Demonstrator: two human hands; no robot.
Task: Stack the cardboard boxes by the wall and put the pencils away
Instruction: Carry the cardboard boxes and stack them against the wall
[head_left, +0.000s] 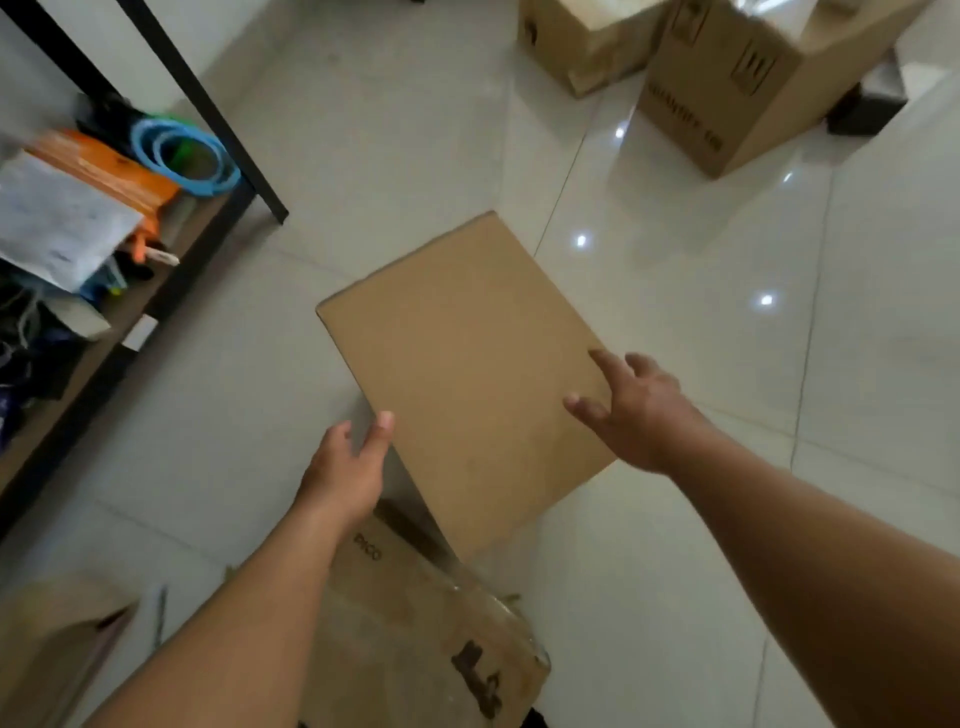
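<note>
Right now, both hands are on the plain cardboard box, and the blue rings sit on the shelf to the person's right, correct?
Not quite. The blue rings sit on the shelf to the person's left, as the head view shows. The rest holds: the left hand and the right hand both touch the plain cardboard box.

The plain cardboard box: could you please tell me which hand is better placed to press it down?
The right, probably: the right hand has thumb and forefinger lying on top of the box near its edge, while the left hand only touches the side edge.
</note>
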